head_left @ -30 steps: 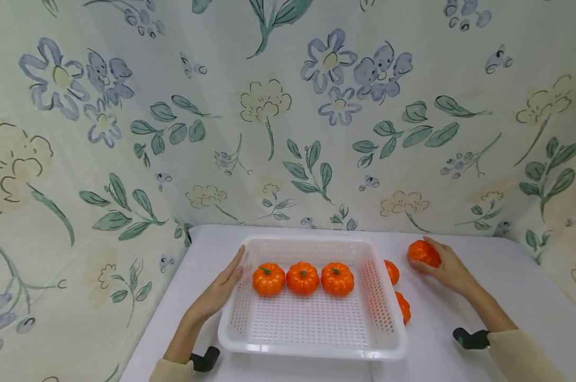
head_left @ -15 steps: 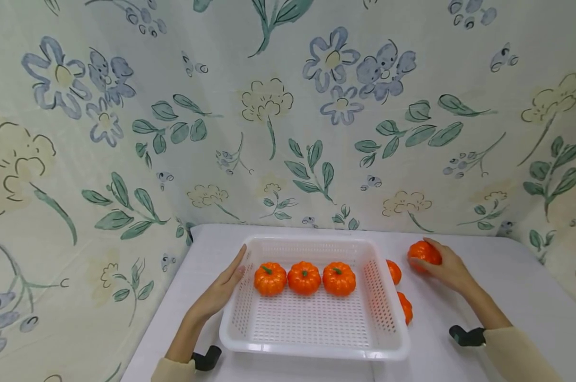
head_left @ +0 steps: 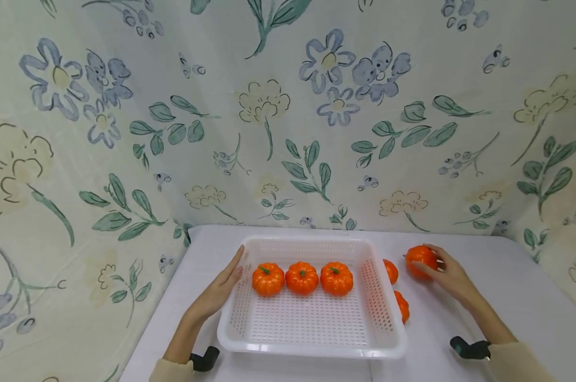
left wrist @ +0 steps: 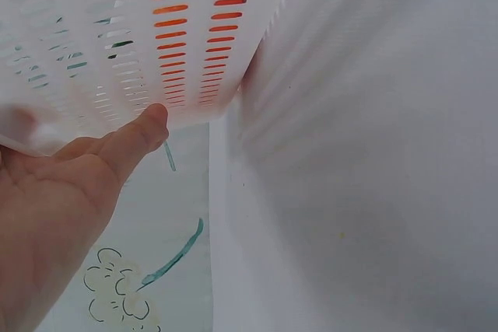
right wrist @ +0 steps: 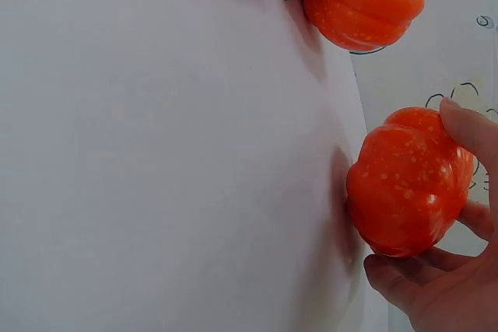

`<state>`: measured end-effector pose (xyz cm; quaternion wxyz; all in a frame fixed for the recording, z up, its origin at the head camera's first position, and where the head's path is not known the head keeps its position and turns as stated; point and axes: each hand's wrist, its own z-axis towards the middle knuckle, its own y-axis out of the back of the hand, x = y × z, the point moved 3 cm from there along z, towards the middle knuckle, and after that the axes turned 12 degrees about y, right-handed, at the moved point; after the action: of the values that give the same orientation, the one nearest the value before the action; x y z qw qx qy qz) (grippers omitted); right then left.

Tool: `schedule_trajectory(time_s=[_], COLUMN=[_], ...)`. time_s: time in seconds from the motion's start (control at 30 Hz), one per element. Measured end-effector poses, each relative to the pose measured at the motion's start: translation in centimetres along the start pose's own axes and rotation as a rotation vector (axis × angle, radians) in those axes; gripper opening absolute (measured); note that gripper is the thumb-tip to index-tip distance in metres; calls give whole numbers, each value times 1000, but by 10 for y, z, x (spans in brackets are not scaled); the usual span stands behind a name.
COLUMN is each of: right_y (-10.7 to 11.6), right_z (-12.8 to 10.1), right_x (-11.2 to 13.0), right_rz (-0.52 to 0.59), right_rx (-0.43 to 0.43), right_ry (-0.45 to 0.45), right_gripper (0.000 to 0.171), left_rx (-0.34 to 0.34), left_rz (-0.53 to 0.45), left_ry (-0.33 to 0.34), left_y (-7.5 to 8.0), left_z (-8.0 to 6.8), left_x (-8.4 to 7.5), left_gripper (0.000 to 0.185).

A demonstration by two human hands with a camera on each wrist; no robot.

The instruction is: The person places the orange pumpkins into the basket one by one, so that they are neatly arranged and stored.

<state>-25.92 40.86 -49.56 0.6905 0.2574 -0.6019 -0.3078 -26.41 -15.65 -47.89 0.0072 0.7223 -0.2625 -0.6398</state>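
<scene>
A white perforated plastic basket (head_left: 312, 347) stands on the table with three small orange pumpkins in a row inside, among them a middle pumpkin (head_left: 302, 278). My left hand (head_left: 216, 292) holds the basket's left side, thumb at the rim and fingers along the outer wall. In the left wrist view a fingertip (left wrist: 158, 114) touches the slotted wall. On the right, my right hand (head_left: 452, 273) grips another orange pumpkin (head_left: 420, 261) between thumb and fingers. Its stem points left in the head view. In the right wrist view this pumpkin (right wrist: 408, 180) is close over the white cloth.
Two more pumpkins, a farther one (head_left: 391, 271) and a nearer one (head_left: 402, 307), sit just right of the basket, partly hidden by its wall. White cloth (head_left: 503, 276) covers the table. A floral curtain (head_left: 312, 116) rises behind its back edge.
My right hand has turned the pumpkin so its stem now shows at the left, and has shifted it slightly towards me. My left hand and the basket have stayed in place.
</scene>
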Motion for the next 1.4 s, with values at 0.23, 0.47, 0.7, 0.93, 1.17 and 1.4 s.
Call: schedule_trajectory(time_s=[0.23,0.47,0.7,0.93,1.17,1.4], right_y=[-1,1,7,8,9,9], right_z=[-12,-22,-33,-39,-44,-44], right_x=[2,-3,-4,4,12,17], right_rz=[157,186,125,45,-10,-26], right_rx=[56,74,65,55,43,74], right_ry=[-59,-56,14,177,242,231], right_gripper=[93,90,87,71,62,61], left_rx=[-6,-19,-20,-19,-14,-18], left_rz=[-2,6,7,3,-3,1], left_ry=[9,21,20,15,11,11], left_y=[1,1,2,2,0,0], left_z=[-2,-3,-3,-2,-2,-2], left_x=[-1,-1,-1,0,-1,-2], left_gripper=[61,60,60,60,59,60])
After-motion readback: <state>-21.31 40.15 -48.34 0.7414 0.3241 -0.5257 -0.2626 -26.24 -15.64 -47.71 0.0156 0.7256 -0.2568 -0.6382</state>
